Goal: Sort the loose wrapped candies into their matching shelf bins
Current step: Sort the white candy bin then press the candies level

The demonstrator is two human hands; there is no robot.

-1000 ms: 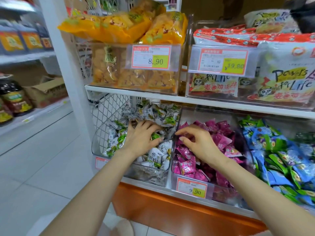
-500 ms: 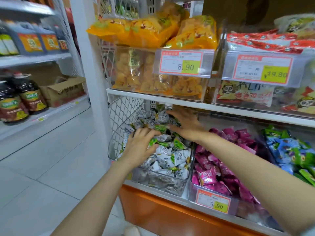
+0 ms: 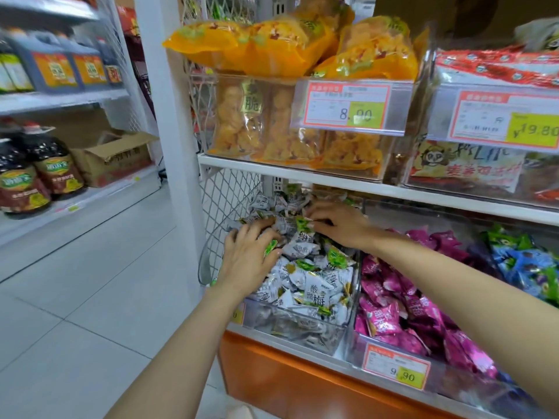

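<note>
White-and-green wrapped candies (image 3: 314, 282) fill the clear left bin (image 3: 305, 331) on the lower shelf. My left hand (image 3: 251, 255) lies palm down on the pile at its left side, fingers curled into the wrappers. My right hand (image 3: 335, 222) reaches across to the back of the same pile, fingertips bent among the white-and-green candies. Whether either hand pinches one candy is hidden. Pink wrapped candies (image 3: 408, 306) fill the middle bin, and blue-and-green candies (image 3: 526, 264) lie in the bin at the right.
An upper shelf (image 3: 302, 173) just above my hands carries clear bins of yellow snack bags (image 3: 272, 49) and red-white bags (image 3: 496, 71) with price tags. A wire mesh panel (image 3: 227, 204) closes the shelf's left end. Oil bottles (image 3: 36, 176) and a cardboard box (image 3: 115, 158) stand left across the aisle.
My right hand left the pink candy bin and moved left to the back of the white-and-green pile. My left hand stayed on that pile. The view shifted left.
</note>
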